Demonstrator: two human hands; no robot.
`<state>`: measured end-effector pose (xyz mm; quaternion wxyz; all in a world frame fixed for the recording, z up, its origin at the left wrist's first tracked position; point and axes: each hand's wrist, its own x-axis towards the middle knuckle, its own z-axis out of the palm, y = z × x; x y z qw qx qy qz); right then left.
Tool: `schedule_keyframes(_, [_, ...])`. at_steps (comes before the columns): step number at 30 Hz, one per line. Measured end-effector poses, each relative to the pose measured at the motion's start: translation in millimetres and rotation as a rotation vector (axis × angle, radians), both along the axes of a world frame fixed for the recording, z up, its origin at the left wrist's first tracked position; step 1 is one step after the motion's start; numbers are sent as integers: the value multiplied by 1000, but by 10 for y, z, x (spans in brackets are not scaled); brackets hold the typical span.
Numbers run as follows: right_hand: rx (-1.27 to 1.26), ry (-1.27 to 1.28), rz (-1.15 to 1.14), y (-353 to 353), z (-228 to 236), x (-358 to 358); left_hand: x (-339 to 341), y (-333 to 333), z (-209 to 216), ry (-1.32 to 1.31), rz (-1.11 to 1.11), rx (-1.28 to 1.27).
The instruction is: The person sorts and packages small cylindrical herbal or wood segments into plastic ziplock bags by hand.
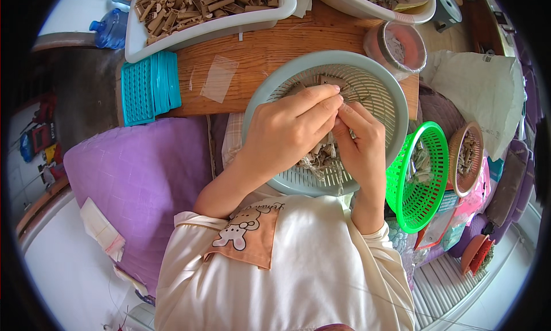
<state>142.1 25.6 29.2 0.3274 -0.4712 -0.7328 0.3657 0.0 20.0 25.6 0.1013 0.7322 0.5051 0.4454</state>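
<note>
My left hand (295, 120) and my right hand (364, 143) meet above a large grey-green plastic basket (396, 96), fingertips pressed together. Both are closed in a pinch, and what sits between the fingertips is too small and covered to name. Inside the basket, partly hidden beneath my hands, lies a tangle of brownish strips (319, 160) with thin strings. A flat brown piece (332, 80) shows just beyond my left fingertips. The basket sits close against my body, at the near edge of the wooden table (270, 47).
A white tub (229, 24) of brown curved pieces stands at the far left, near stacked turquoise trays (150, 89). Beyond are a round container (422, 55) and another white basin (396, 15). At right sit a green basket (439, 176) and a small brown basket (477, 133).
</note>
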Motion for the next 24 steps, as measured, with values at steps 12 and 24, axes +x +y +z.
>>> schedule_keyframes(12, [-169,154,-2,23,158,164,-539,118,-149,-950,106,-337])
schedule_keyframes(24, [-651,753,7,-14,100,145,-18,-83,-48,-480,-114,-333])
